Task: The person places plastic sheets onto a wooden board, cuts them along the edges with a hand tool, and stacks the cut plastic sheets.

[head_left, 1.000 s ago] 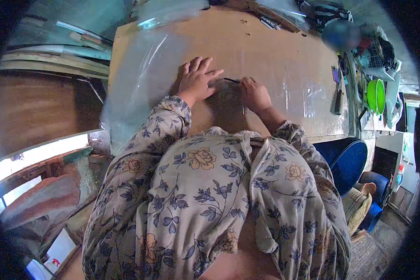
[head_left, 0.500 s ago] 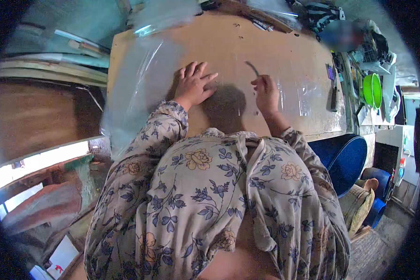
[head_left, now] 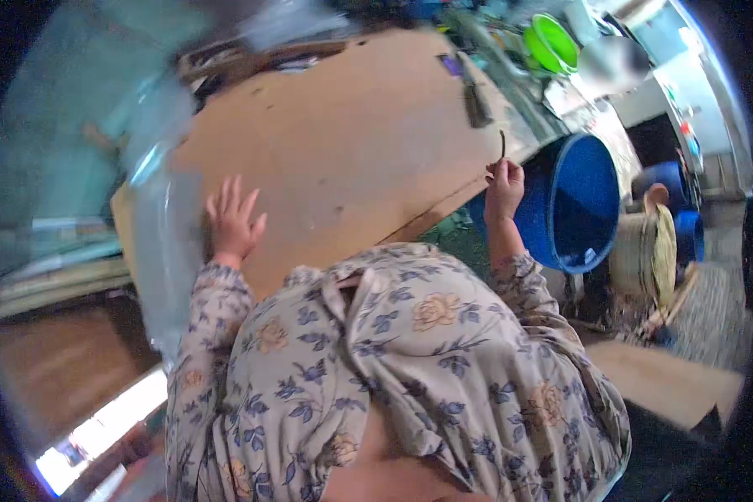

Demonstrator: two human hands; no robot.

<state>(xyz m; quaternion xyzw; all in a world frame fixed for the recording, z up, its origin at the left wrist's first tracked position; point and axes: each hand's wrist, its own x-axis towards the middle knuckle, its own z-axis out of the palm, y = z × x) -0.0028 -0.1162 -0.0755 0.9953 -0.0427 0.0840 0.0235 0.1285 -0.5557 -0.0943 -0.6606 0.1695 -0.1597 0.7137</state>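
Observation:
My left hand (head_left: pixel 233 222) rests with its fingers spread at the left side of the tan board tabletop (head_left: pixel 351 125). Beside it, along the table's left edge, lies a clear plastic sheet (head_left: pixel 166 234). Out by the right edge of the table, in front of a blue barrel, is my right hand (head_left: pixel 504 192). Its fingers pinch a thin dark strip (head_left: pixel 503 145) that points upward; I cannot make out its exact kind.
A large open blue barrel (head_left: pixel 584 205) stands at the table's right edge. On the tabletop's right end lies a dark-handled tool (head_left: pixel 477 105) near a purple item (head_left: pixel 452 64). A green basin (head_left: pixel 552 43) sits farther back. A woven sack (head_left: pixel 640 259) is beyond the barrel.
The view has turned to the right. My right hand has moved right, from over the table to its edge, still pinching the strip. My left hand stays spread, now farther left in view.

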